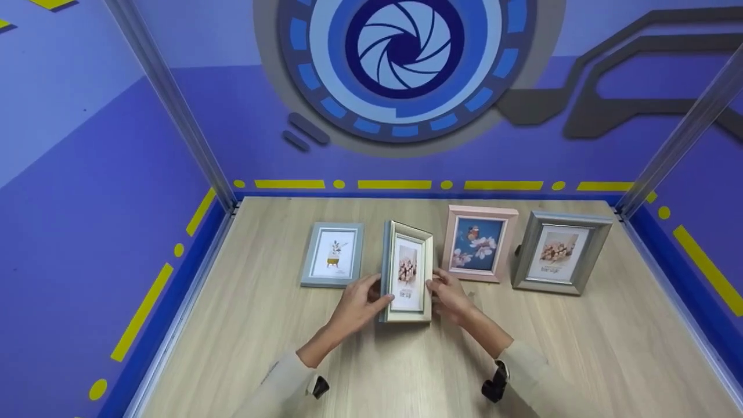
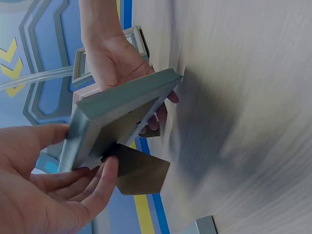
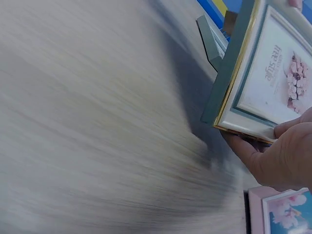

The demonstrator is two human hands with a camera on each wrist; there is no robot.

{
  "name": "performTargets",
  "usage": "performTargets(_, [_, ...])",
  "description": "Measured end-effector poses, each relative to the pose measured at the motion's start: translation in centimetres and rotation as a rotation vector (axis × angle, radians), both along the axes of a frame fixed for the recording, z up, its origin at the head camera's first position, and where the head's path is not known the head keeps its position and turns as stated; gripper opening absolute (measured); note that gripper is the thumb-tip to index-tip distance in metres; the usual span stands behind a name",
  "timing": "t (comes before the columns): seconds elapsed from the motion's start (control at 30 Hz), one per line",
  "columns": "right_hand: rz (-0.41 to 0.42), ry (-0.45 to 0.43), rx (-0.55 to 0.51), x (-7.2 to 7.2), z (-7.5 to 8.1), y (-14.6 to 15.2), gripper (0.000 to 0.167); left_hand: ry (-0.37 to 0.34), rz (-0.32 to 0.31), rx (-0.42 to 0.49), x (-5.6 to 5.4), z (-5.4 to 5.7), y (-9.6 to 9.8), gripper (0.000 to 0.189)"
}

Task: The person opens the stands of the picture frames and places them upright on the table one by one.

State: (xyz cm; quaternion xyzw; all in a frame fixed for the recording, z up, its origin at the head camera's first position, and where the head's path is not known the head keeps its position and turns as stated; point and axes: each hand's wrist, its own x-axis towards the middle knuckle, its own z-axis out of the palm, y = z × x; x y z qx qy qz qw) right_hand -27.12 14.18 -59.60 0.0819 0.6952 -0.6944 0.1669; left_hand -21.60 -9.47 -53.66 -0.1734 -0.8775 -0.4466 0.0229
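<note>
Both hands hold a picture frame (image 1: 408, 273) upright at the middle of the table, turned at an angle. Its front has a pale border with a gold edge around a flower print; its sides are grey-green. My left hand (image 1: 355, 305) grips the left side, thumb on the front edge and fingers behind. On the opposite side my right hand (image 1: 454, 296) grips the edge, its thumb on the front border in the right wrist view. From the back, in the left wrist view, a brown stand leg (image 2: 144, 170) juts out near my left fingertips, and a shadow lies below the frame.
A blue-grey frame (image 1: 332, 255) with a plant print stands to the left. Right of the held one stand a pink frame (image 1: 480, 244) with a blossom print and a silver-grey frame (image 1: 561, 252). Blue printed walls (image 1: 406, 168) enclose the wooden table (image 1: 244, 348).
</note>
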Motion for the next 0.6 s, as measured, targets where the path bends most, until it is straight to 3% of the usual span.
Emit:
performTargets(0.17, [-0.034, 0.052, 0.017, -0.1, 0.5, -0.2, 0.056, 0.006, 0.027, -0.022, -0.3, -1.0, -0.5, 0.036])
performTargets(0.37, [-0.019, 0.113, 0.041, 0.1, 0.8, -0.5, 0.059, 0.02, 0.063, -0.022, -0.7, -2.2, -0.9, 0.02])
performTargets(0.6, [-0.05, 0.227, 0.129, 0.0, 0.9, -0.9, 0.057, -0.037, 0.118, -0.003, -1.5, -3.1, -1.1, 0.043])
